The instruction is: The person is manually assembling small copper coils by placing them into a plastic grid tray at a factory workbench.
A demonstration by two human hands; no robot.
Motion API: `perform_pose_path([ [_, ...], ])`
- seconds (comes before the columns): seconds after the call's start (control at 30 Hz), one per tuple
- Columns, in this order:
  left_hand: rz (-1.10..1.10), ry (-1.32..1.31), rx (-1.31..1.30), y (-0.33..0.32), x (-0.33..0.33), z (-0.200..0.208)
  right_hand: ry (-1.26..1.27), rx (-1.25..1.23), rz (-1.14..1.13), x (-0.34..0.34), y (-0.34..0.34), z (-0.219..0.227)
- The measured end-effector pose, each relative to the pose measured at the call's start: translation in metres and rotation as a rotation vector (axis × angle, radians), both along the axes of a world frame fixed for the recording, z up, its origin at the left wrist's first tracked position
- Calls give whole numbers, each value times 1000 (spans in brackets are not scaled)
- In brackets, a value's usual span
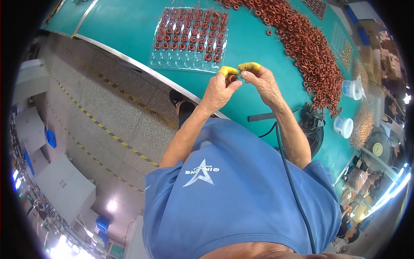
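Your left hand [220, 88] and right hand [263, 82] meet over the green table [258, 43], just past 12 o'clock from your chest. Each wears a yellow finger cot [228, 70] on a fingertip. Both hands are closed in a pinch on 1 small copper coil ring [234, 78], which sits between your fingertips; the left pinches it from 9 o'clock and the right from 3 o'clock.

At 11 o'clock from your hands, close by on the table, lies a clear plastic tray [189, 41] with rows of coil rings in its pockets; the row nearest you looks unfilled. From 1 o'clock round to 3 o'clock runs a long heap of loose coil rings [310, 47]. Beyond the heap, at 3 o'clock, stand 2 white plastic tubs [343, 126]. A black cable [293, 181] runs down over your blue shirt [233, 194], past your right forearm. At 8 o'clock, the grey floor [108, 108] shows yellow-and-black hazard tape lines.
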State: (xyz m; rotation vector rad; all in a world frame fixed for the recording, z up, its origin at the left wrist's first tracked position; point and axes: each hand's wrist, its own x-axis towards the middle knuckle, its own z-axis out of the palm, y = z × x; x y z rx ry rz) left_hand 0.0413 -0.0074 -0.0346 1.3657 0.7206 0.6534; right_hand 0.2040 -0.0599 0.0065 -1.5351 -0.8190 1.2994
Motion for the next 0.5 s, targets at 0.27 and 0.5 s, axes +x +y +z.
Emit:
perform_pose_path([
  [0.27,-81,-416,-464,-10,-20,17,58,-6,75,-7,0,4],
  [0.5,-141,-316,-456,-11,-24,21,-23,60,80,-7,-3,8],
])
